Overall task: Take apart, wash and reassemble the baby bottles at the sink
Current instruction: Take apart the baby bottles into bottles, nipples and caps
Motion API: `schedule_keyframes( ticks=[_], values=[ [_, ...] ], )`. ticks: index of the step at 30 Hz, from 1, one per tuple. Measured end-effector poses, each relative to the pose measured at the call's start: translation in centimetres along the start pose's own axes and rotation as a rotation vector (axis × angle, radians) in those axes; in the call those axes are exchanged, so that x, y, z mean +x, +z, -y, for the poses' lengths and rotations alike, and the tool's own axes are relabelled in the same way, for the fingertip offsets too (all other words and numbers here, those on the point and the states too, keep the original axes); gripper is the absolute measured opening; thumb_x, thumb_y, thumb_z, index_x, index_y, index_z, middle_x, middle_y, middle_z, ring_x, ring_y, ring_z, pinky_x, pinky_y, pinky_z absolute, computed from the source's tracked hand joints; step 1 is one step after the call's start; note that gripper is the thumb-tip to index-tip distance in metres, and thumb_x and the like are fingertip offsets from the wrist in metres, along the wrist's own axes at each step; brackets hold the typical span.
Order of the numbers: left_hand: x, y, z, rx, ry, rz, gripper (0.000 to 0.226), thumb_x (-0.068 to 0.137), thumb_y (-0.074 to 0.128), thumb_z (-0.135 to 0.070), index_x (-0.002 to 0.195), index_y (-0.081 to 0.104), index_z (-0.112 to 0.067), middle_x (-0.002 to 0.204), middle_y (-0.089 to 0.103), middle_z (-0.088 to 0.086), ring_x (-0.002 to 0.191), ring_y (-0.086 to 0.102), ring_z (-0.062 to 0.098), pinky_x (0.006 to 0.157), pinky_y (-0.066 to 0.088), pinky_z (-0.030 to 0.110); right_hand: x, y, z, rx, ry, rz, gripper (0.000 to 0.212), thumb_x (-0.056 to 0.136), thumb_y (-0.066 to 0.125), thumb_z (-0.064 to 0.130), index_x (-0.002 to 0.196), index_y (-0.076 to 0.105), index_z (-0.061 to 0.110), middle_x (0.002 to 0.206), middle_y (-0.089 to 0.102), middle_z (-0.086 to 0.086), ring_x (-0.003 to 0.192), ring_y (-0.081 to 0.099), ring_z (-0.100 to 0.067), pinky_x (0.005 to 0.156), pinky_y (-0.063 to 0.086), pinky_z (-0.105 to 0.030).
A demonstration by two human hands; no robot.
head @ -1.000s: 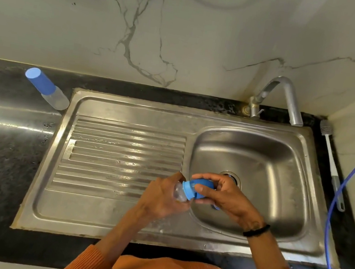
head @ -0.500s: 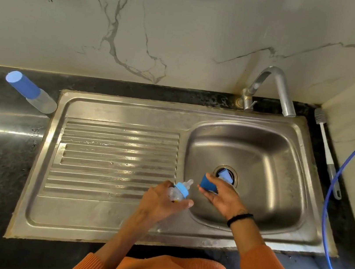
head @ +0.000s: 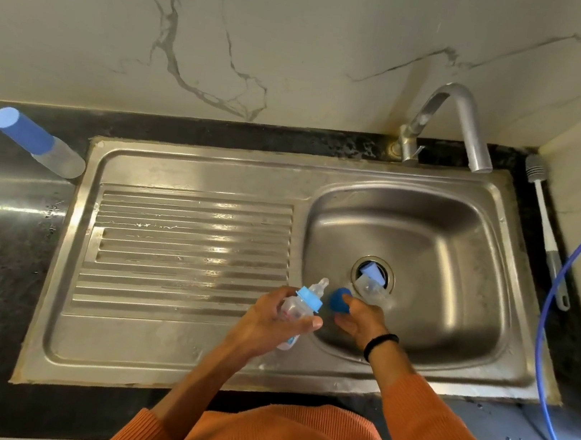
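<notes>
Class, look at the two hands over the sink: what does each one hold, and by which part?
The left hand grips the baby bottle round its clear body, below the blue collar. The right hand holds the blue cap by its side.

So the small clear baby bottle (head: 293, 309) has its cap off now: light blue collar ring and a clear teat pointing up and away toward the far side, tilted a bit. It sits above the sink's (head: 163, 351) drainboard, right at the near left edge of the basin. The dark blue cap (head: 339, 300) is separate, just right of the bottle, over the basin near the drain. A second clear bottle (head: 371, 288) lies on its side in the basin, right at the drain, with something light blue at its far end. A third bottle (head: 38, 142), with a tall blue cap, lies on the bench at far left, beside the sink rim.
</notes>
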State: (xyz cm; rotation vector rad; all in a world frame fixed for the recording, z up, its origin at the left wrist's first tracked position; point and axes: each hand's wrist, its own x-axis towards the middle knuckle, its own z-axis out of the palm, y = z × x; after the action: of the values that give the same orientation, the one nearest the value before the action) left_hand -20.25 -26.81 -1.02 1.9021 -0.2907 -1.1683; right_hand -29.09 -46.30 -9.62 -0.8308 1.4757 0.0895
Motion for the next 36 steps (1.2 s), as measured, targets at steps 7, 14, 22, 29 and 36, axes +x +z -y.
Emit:
schedule_keyframes(
  ticks=[7, 14, 22, 29, 36],
  values=[
    [0.2, 0.4, -0.4, -0.056, 0.079, -0.017, 0.062, 0.067, 0.092, -0.053, 0.12, 0.066, -0.035, 0.102, 0.075, -0.011, 0.092, 0.073, 0.009, 0.085, 0.063, 0.04, -6.3, -2.0, 1.4, -0.123, -0.325, 0.288, 0.047, 0.099, 0.061, 0.054, 0.115, 0.076, 0.012, 0.109, 0.078, -0.014, 0.101, 0.075, -0.032, 0.08, 0.062, -0.037],
    [-0.8, 1.1, -1.2, 0.165, 0.316, -0.073, 0.064, 0.069, 0.092, -0.049, 0.123, 0.068, -0.027, 0.098, 0.073, -0.016, 0.088, 0.068, -0.005, 0.073, 0.049, 0.009, -11.7, -1.2, 1.4, -0.435, -0.583, 0.35, 0.045, 0.068, 0.086, 0.07, 0.088, 0.076, 0.032, 0.09, 0.08, -0.001, 0.083, 0.079, -0.02, 0.08, 0.066, -0.045],
    [-1.4, 0.2, -1.8, 0.201, 0.408, 0.029, 0.049, 0.073, 0.086, -0.057, 0.109, 0.072, -0.027, 0.076, 0.068, -0.018, 0.065, 0.062, -0.002, 0.059, 0.044, 0.013, -13.3, -1.7, 1.6, -0.489, -0.768, 0.333, 0.046, 0.074, 0.085, 0.064, 0.09, 0.077, 0.022, 0.087, 0.078, -0.008, 0.084, 0.076, -0.032, 0.081, 0.061, -0.059],
    [-1.4, -1.5, -1.9, 0.026, 0.252, 0.359, 0.021, 0.08, 0.087, -0.046, 0.086, 0.074, -0.031, 0.074, 0.067, -0.009, 0.068, 0.062, 0.009, 0.062, 0.047, 0.021, -14.0, -2.8, 2.3, -0.606, -0.857, 0.512, 0.036, 0.086, 0.084, 0.043, 0.115, 0.076, 0.022, 0.112, 0.076, 0.001, 0.105, 0.074, -0.019, 0.096, 0.06, -0.044],
    [-1.7, -3.9, -1.1, -0.28, -0.086, 0.832, 0.051, 0.095, 0.073, -0.043, 0.127, 0.069, -0.004, 0.122, 0.071, 0.023, 0.108, 0.07, 0.03, 0.091, 0.059, 0.04, -14.9, -3.7, 4.4, -0.704, -0.775, 0.867, 0.041, 0.086, 0.082, 0.004, 0.123, 0.071, 0.018, 0.134, 0.068, -0.005, 0.13, 0.062, -0.026, 0.108, 0.053, -0.044]
  ],
)
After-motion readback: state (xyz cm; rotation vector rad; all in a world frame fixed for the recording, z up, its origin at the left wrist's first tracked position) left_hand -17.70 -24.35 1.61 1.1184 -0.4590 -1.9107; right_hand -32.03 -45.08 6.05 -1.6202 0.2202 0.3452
